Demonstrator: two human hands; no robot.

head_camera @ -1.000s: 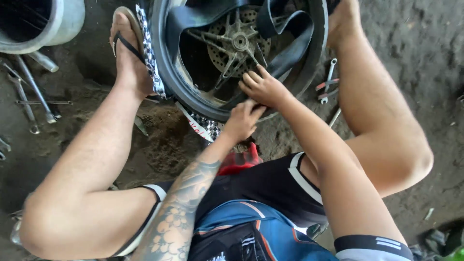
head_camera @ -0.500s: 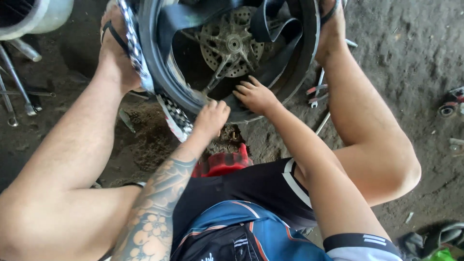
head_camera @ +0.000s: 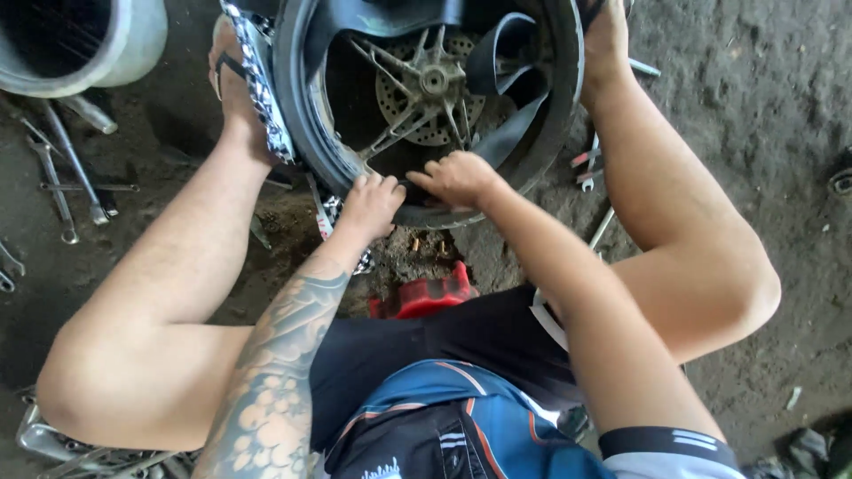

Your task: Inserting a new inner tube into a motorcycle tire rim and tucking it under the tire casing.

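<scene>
Matt black rubber tyre [head_camera: 559,133], dull metal spokes [head_camera: 399,124], rough, probably concrete floor [head_camera: 754,106]

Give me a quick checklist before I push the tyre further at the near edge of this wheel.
1. Both hands on the near rim: ok; left hand and right hand sit side by side on the tyre.
2. Wheel braced: ok; a foot presses each side.
3. Inner tube tucked away: not ok; it loops loose across the spokes.
4. Fingers free of pinching: cannot tell; fingertips are hidden.
5. Tools near: ok; wrenches lie on the ground at left.
</scene>
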